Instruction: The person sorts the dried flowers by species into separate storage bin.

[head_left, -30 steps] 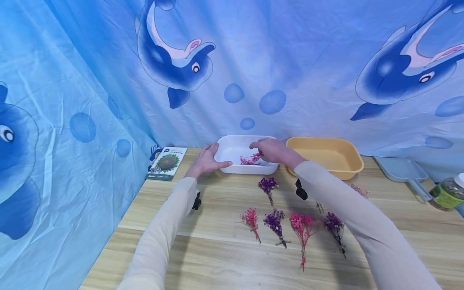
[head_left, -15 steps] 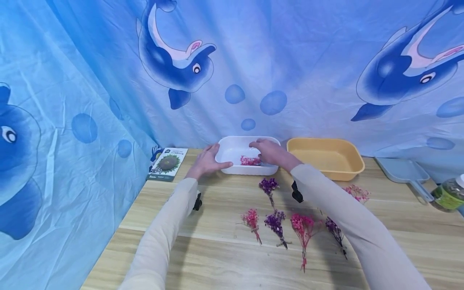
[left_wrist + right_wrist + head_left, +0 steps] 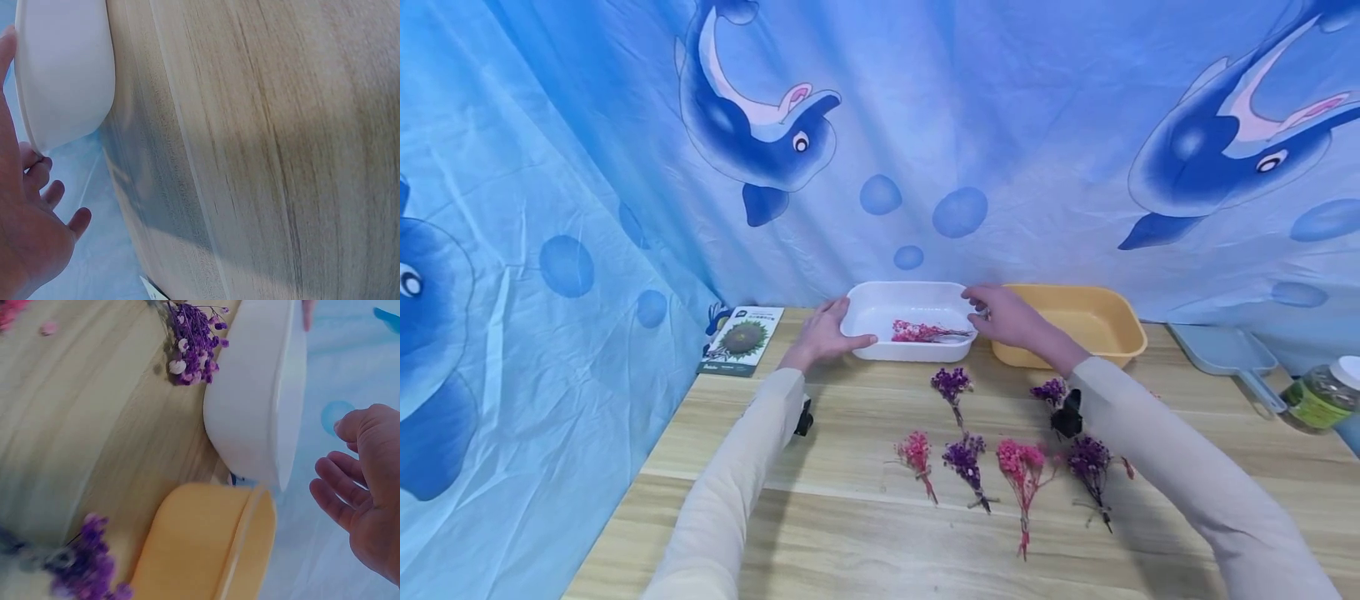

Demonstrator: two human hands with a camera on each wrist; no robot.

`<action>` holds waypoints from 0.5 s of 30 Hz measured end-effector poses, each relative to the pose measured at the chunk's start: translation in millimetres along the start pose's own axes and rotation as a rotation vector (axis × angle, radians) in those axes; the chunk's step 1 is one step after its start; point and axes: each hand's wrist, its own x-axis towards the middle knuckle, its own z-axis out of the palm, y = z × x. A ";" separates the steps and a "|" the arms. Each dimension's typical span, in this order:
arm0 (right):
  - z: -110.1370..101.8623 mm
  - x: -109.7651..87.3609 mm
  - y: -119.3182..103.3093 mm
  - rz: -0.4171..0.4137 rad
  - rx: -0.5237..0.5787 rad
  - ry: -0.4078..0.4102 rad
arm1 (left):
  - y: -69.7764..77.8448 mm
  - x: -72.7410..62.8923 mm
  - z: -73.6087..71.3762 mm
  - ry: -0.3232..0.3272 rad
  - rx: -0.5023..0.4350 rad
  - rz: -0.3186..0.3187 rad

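Observation:
A white basin (image 3: 898, 352) stands against the back curtain, with a bunch of small pink dried flowers (image 3: 917, 332) lying inside it. My left hand (image 3: 826, 335) grips the basin's left end, thumb along the front rim. Its fingertips bend at the rim corner in the left wrist view, where the hand (image 3: 37, 231) is partly cut off. Over the basin's right end hovers my right hand (image 3: 1006, 317), fingers loosely bent and holding nothing. The right wrist view also shows that hand (image 3: 369, 494) with nothing between thumb and fingers.
A yellow basin (image 3: 1086, 321) stands right of the white one. Several purple bunches (image 3: 951, 383) and pink bunches (image 3: 1021, 462) lie on the wooden table (image 3: 850, 533). Further right are a grey-blue dustpan (image 3: 1225, 350) and a jar (image 3: 1318, 396). A sunflower booklet (image 3: 741, 340) lies left.
My right hand has let go of the pink flower bunch inside the white basin, then moved up and right to the basin's right rim. The left hand keeps its place.

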 end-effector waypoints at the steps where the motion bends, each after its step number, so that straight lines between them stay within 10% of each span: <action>1: -2.8 -5.2 1.1 -0.002 0.022 0.015 | -0.6 -0.2 -0.2 -0.001 -0.002 -0.001; 15: -29.7 -97.8 20.2 0.071 0.105 0.203 | 1.0 -1.7 -0.3 -0.007 -0.004 -0.008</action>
